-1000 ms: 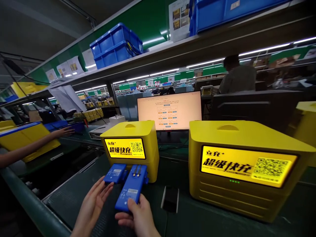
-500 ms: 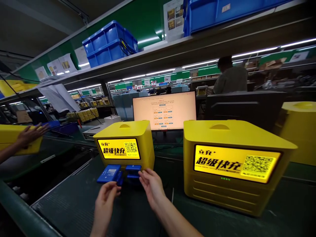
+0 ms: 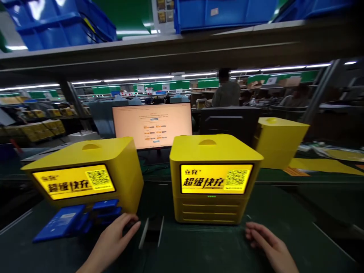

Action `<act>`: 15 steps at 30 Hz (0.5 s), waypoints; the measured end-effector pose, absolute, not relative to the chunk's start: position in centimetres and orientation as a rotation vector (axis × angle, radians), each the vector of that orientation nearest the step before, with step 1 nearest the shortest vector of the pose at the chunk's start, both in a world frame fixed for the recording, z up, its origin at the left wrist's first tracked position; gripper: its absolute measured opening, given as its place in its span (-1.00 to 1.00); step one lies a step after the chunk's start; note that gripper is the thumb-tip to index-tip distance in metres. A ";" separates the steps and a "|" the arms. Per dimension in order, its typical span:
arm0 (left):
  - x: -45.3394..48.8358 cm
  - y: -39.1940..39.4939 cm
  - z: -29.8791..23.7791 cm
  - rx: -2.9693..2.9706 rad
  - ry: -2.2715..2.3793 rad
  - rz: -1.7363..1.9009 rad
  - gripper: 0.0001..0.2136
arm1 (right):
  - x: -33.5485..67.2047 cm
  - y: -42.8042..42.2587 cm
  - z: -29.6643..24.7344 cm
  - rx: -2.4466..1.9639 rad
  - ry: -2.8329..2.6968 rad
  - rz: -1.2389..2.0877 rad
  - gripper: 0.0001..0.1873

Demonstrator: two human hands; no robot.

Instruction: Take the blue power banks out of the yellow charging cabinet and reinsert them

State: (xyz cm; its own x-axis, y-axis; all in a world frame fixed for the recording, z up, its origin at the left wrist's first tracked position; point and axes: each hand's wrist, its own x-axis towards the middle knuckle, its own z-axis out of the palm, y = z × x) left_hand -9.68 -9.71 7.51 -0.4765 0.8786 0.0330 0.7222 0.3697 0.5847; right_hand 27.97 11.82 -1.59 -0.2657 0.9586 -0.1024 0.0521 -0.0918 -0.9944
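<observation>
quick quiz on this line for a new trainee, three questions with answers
1. True or false: the right hand is holding something.
2. Which yellow charging box has the blue power banks at its foot: the left box or the right box?
3. Fill in the blank: behind the two boxes stands a lit computer ____.

Key: 1 false; 2 the left box; 3 monitor
</observation>
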 end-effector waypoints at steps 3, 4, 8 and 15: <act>-4.5 -3.3 12.2 1.262 1.963 1.309 -0.46 | 28.3 13.3 -1.4 -1.193 -1.329 1.291 -0.46; -2.9 -1.1 14.0 1.247 1.803 1.478 -0.42 | 28.0 13.6 -1.3 -1.170 -1.368 1.301 -0.43; 0.9 5.3 19.5 0.993 1.381 1.772 -0.53 | 27.2 13.5 -0.7 -1.095 -1.488 1.437 -0.40; 2.9 2.0 19.7 0.907 1.362 1.934 -0.49 | 27.6 12.4 -0.5 -1.032 -1.392 1.489 -0.36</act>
State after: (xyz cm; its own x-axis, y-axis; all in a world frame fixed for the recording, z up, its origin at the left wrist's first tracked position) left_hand 2.89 2.05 19.75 -0.5877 0.7864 0.1903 -0.0858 -0.2944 0.9518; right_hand 27.62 12.38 -0.52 -0.3171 0.9480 -0.0264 -0.0376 -0.0404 -0.9985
